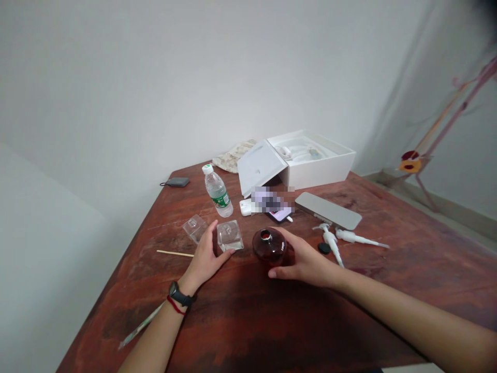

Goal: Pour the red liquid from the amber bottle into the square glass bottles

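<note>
My right hand (306, 261) is wrapped round a dark red round glass bottle (269, 246) that stands upright on the wooden table (248, 316), its mouth uncapped. My left hand (204, 259) grips a clear square glass bottle (230, 235) from the left, thumb under its near edge. A second clear glass bottle (194, 228) lies just left of it. A thin wooden stick (174, 253) lies by my left wrist.
A plastic water bottle (218, 192) stands behind the glass bottles. Farther back are an opened white box (298, 161), a grey flat case (328, 210), two white pump nozzles (341, 241), a black cap (323, 248), a phone (279, 212) and a cloth pouch (233, 155).
</note>
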`<state>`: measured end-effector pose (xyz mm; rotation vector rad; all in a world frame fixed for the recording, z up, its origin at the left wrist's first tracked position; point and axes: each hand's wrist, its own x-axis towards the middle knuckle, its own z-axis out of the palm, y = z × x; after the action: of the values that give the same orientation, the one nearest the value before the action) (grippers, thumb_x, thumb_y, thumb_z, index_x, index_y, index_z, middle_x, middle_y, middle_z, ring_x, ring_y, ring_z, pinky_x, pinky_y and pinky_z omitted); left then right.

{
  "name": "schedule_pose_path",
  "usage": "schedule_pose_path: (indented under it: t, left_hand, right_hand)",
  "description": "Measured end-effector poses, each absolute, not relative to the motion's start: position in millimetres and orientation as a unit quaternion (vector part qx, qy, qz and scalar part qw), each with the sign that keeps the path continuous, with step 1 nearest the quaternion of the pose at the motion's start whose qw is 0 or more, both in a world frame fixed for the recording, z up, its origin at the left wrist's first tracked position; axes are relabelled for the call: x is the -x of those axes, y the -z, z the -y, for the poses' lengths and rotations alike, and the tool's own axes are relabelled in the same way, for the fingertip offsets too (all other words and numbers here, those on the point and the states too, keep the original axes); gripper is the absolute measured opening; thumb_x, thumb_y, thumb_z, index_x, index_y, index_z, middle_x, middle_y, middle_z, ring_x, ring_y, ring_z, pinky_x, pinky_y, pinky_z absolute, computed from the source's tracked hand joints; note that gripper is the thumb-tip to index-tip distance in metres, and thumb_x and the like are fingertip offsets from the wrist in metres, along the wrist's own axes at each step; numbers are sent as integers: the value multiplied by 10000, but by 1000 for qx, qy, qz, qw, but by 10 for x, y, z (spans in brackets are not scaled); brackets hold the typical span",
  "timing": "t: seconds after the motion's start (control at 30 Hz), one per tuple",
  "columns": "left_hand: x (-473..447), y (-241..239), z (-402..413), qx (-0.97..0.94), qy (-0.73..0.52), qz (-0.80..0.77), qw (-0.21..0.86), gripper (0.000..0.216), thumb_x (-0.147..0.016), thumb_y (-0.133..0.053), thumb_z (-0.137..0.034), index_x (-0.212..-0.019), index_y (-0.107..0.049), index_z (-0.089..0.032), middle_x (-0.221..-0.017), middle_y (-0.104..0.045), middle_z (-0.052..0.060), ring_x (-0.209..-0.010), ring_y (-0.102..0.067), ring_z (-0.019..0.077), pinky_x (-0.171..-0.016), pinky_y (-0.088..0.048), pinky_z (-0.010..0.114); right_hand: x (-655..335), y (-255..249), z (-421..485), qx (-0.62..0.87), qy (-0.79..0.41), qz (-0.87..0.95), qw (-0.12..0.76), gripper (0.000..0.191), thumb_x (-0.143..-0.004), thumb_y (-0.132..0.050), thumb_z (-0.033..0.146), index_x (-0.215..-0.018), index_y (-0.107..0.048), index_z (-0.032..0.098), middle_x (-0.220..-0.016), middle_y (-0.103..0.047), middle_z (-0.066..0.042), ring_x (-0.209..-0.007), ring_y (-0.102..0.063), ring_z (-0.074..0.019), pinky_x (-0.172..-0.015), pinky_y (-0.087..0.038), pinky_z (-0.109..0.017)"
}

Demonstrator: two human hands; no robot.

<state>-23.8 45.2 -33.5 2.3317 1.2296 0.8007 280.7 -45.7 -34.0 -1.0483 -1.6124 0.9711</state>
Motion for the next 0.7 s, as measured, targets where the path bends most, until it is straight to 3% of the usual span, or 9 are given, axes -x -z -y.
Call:
schedule_pose_path:
  t: [0.13,0.23,0.3,0.4,0.53,0.7]
  left_hand:
    - [315,222,-476,-848,-315,-389,172,951,-918,-797,-542,-1647,-274,-226,-1643,-461,220,-1529,-467,383,-1266,-371,604]
    - [386,100,-500,-832,-385,-372,147,637,-1021,-659,-527,-1547,-464,-225,-1547,-572,183,-1429,-577,340,-1189,-485,538]
    - [447,19,-529,-801,-437,-396,102,426,-1049,-610,-486,-1383,-617,-222,-1400,-669,144,-1309,-656,302,-1122,-543,481]
    - [570,-39,-628,-748,-484,-453,35,318,-1017,-643,-447,-1225,-679,-209,-1276,-707,121,-1239,-678,288,-1123,-535,474]
    - [760,46,-833,-687,-461,-559,53,645,-901,-762,-438,-1435,-522,-167,-1508,-577,206,-1445,-549,347,-1241,-414,552]
    - [862,203,-945,-675,-403,-608,115,901,-751,-906,-430,-1497,-471,-173,-1437,-652,211,-1385,-628,380,-1188,-476,567]
  right_hand:
    - [-2842,320,458,417,-395,681,454,925,-694,-965,496,-1487,-574,224,-1477,-681,-158,-1340,-680,-367,-1170,-528,-526]
    - [-2867,331,437,423,-397,686,439,944,-695,-966,503,-1497,-559,219,-1477,-676,-165,-1353,-667,-373,-1181,-516,-520]
    - [-2878,340,428,430,-391,689,434,948,-694,-965,508,-1500,-556,224,-1477,-675,-161,-1366,-656,-380,-1196,-499,-534]
    - [-2887,344,424,432,-386,691,431,960,-694,-962,517,-1511,-548,231,-1482,-672,-159,-1364,-658,-383,-1203,-491,-547]
    - [-2885,332,431,432,-381,699,425,957,-701,-958,525,-1513,-548,228,-1494,-667,-162,-1361,-661,-380,-1200,-496,-548]
    - [-2878,305,448,427,-373,704,428,934,-707,-959,514,-1506,-562,237,-1477,-683,-150,-1363,-664,-375,-1177,-526,-518]
